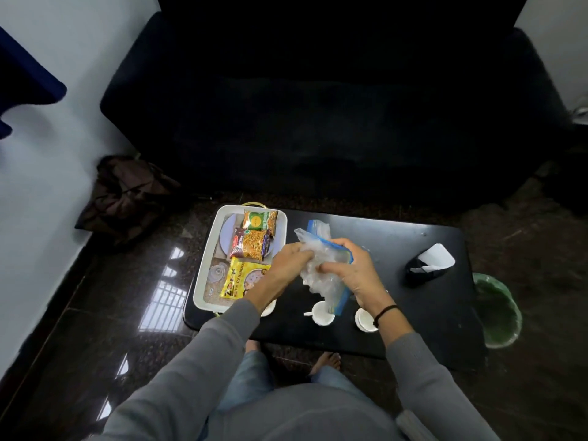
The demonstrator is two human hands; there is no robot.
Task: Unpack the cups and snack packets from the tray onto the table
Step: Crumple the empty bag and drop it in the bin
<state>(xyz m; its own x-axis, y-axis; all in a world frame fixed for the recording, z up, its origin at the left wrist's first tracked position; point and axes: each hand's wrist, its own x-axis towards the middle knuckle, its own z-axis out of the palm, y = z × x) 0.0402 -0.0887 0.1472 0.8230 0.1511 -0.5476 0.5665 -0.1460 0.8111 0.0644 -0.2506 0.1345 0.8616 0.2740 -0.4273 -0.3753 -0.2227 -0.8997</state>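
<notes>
Both hands work above the black table (397, 237), close together. Left hand (288, 265) and right hand (348, 268) are each closed on a clear plastic bag (321, 265) with a blue zip edge; the bag is crumpled between them and lifted clear of the tabletop.

White tray (203, 265) sits at the table's left end. Three snack packets lie in it, in a row from far to near: green packet (259, 219) at the far end, brown packet (251, 245) in the middle, yellow packet (243, 280) nearest, its corner hidden by the left wrist.

Two white cups stand on the table near its front edge, just below the bag: one cup (321, 313) under the bag's lower corner, second cup (364, 319) beside the right wrist. Part of a third white item shows under the left forearm; cannot tell what it is.

Black holder with white paper (428, 264) at the table's right side, well apart from the hands. Green bin (498, 310) on the floor past the right end
</notes>
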